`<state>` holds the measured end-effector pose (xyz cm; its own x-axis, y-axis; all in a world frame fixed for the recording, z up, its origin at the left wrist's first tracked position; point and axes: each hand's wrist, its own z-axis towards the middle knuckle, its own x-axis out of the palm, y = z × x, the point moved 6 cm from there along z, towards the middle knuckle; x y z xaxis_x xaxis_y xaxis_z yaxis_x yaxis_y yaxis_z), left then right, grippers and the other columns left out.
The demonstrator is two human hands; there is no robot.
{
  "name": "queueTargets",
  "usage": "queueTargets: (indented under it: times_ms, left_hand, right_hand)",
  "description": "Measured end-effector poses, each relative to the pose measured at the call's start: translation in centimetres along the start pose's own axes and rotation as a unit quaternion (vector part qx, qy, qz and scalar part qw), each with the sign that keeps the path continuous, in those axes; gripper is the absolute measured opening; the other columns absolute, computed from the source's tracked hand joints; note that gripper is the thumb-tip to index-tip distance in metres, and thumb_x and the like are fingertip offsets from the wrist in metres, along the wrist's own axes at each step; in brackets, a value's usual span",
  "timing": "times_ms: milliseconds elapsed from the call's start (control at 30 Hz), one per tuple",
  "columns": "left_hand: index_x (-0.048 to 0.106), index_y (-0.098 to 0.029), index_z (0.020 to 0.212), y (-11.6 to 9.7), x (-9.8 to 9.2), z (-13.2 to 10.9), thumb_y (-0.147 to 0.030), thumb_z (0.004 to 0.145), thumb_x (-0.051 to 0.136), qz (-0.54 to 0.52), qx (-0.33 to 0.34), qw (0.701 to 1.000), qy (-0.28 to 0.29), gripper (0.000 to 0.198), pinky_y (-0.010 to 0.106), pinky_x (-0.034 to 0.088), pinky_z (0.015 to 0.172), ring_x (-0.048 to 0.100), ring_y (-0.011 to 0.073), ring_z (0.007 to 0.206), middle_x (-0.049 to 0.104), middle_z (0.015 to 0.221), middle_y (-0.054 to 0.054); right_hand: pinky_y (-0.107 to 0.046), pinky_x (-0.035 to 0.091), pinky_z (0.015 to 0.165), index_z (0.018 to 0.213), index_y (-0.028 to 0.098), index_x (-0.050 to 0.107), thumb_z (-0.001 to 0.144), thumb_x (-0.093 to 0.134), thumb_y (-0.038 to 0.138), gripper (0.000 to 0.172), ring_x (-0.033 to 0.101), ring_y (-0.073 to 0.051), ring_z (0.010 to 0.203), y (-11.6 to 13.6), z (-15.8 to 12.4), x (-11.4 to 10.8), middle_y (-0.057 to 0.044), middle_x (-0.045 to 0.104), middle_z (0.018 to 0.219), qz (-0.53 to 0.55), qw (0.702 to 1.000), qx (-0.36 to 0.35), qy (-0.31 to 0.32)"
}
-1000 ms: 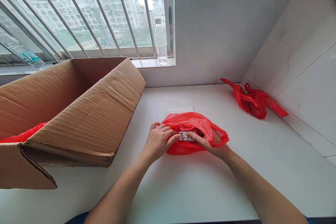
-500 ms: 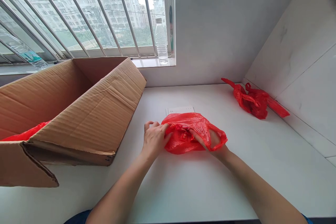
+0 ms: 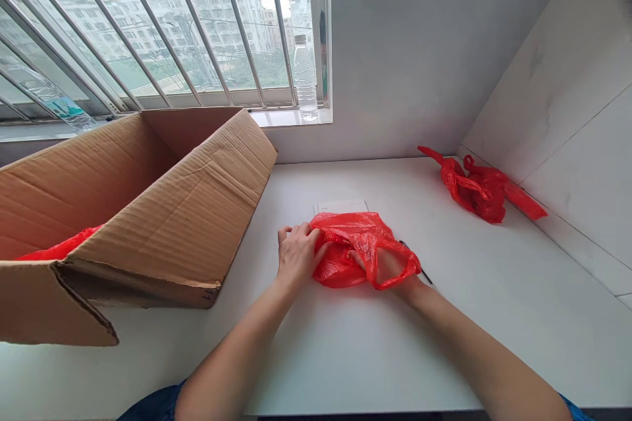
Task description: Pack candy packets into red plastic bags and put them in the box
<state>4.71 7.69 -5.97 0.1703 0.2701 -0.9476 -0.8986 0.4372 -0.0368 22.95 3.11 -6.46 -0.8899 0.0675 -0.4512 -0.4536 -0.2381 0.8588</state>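
- Head view: the left hand is pressing on the near-left end of a thin red crinkled plastic bag. The thumb is lying over the plastic and the fingers are curled together round its edge, so it is clamping that end down.
- The right hand is reaching through the bag's handle loop. The plastic is covering its fingers, so I cannot tell whether they are gripping anything.
- The bag is lying bunched on the white tabletop between the two hands and touching both.
- Step in hand, as I judge it: the loose plastic is being gathered and tucked round whatever is inside — the bundle is looking half-closed.
- A next move would call for keeping the left end pinned while the right hand is freeing itself from the loop without dragging the plastic open.
- Just beyond the left fingertips a flat white card-like piece is lying partly under the bag.
- Beside the right wrist a thin dark stick is showing.
- Left of the left hand a large open brown cardboard box is standing.
- Well beyond the right hand a second crumpled red plastic bag is sitting against the wall.
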Motion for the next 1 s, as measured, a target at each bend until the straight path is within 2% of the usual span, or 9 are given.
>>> queueTargets:
  times_ms: [67,133,233,367,467,633,767,867,1000]
  left_hand:
    - [0.067,-0.023,0.087,-0.2,0.3,0.1,-0.035,0.091,0.061,-0.003,0.010,1.000,0.000,0.014,0.043,0.031,0.094,0.059,0.0200,0.083,0.063,0.092,0.004]
    - [0.068,-0.025,0.091,-0.4,0.4,0.1,-0.031,0.090,0.063,-0.009,0.022,1.000,-0.011,0.008,0.042,0.031,0.094,0.060,0.0197,0.084,0.064,0.094,0.003]
    - [0.069,-0.027,0.095,-0.6,-0.6,0.1,-0.029,0.089,0.065,-0.025,0.035,0.997,-0.061,0.008,0.041,0.031,0.095,0.061,0.0191,0.085,0.065,0.097,0.003]
    - [0.068,-0.027,0.101,-1.4,-3.0,-0.3,-0.031,0.089,0.065,-0.076,0.075,0.983,-0.149,0.012,0.039,0.033,0.095,0.064,0.0196,0.093,0.068,0.108,0.004]
    - [0.067,-0.026,0.105,-2.4,-4.5,-0.8,-0.030,0.091,0.063,-0.125,0.117,0.968,-0.182,0.015,0.037,0.036,0.096,0.065,0.0200,0.099,0.071,0.112,0.004]
    - [0.065,-0.027,0.109,-3.4,-4.7,-1.4,-0.027,0.093,0.062,-0.191,0.160,0.956,-0.157,0.017,0.035,0.039,0.093,0.065,0.0173,0.087,0.075,0.094,0.000]
    - [0.062,-0.024,0.119,-2.9,-4.1,-1.3,-0.038,0.091,0.066,-0.284,0.125,0.942,-0.125,0.031,0.033,0.043,0.088,0.065,0.0164,0.081,0.072,0.087,0.000]
    - [0.068,-0.025,0.105,-2.4,-3.7,-1.1,-0.040,0.093,0.064,-0.333,0.096,0.934,-0.090,0.020,0.031,0.043,0.085,0.065,0.0151,0.078,0.072,0.085,-0.001]
    - [0.070,-0.024,0.091,-2.3,-4.0,-1.1,-0.042,0.092,0.065,-0.335,0.094,0.933,-0.096,0.018,0.032,0.042,0.082,0.064,0.0148,0.076,0.072,0.081,-0.001]
  right_hand:
    - [-0.041,0.058,0.072,0.079,0.027,0.072,0.085,0.064,0.055,0.029,0.065,-0.025,0.073,0.8,-0.3,-0.2,-0.004,0.068,0.072,0.026,0.999,0.009,0.037]
    - [-0.039,0.060,0.074,0.092,0.028,0.074,0.089,0.058,0.056,0.032,0.067,-0.022,0.074,1.4,-0.5,-0.6,-0.003,0.072,0.087,0.095,0.993,0.034,0.056]
    - [-0.037,0.060,0.083,0.106,0.030,0.073,0.094,0.051,0.055,0.035,0.070,-0.021,0.085,1.9,-0.5,-1.8,-0.002,0.074,0.102,0.173,0.982,0.065,0.023]
    - [-0.039,0.056,0.098,0.110,0.032,0.071,0.094,0.055,0.050,0.029,0.066,-0.024,0.112,1.8,-0.5,-2.9,-0.003,0.073,0.112,0.167,0.983,0.068,-0.031]
    - [-0.040,0.057,0.097,0.112,0.031,0.069,0.092,0.061,0.048,0.028,0.066,-0.025,0.112,2.0,-0.6,-2.6,-0.004,0.071,0.116,0.163,0.985,0.052,-0.019]
    - [-0.040,0.056,0.099,0.118,0.030,0.066,0.091,0.063,0.048,0.033,0.065,-0.024,0.115,2.2,-0.9,-1.3,-0.004,0.070,0.119,0.198,0.978,0.044,0.047]
    - [-0.040,0.058,0.092,0.106,0.029,0.072,0.092,0.061,0.050,0.028,0.069,-0.024,0.105,1.7,-0.6,-0.9,-0.004,0.073,0.106,0.183,0.979,0.048,0.074]
    - [-0.038,0.060,0.084,0.103,0.029,0.073,0.088,0.066,0.048,0.025,0.070,-0.023,0.095,1.4,-0.4,-0.9,-0.003,0.074,0.096,0.166,0.983,0.036,0.064]
    - [-0.037,0.060,0.085,0.106,0.030,0.073,0.086,0.070,0.044,0.024,0.070,-0.023,0.098,1.4,-0.6,-0.9,-0.002,0.074,0.103,0.158,0.986,0.024,0.051]
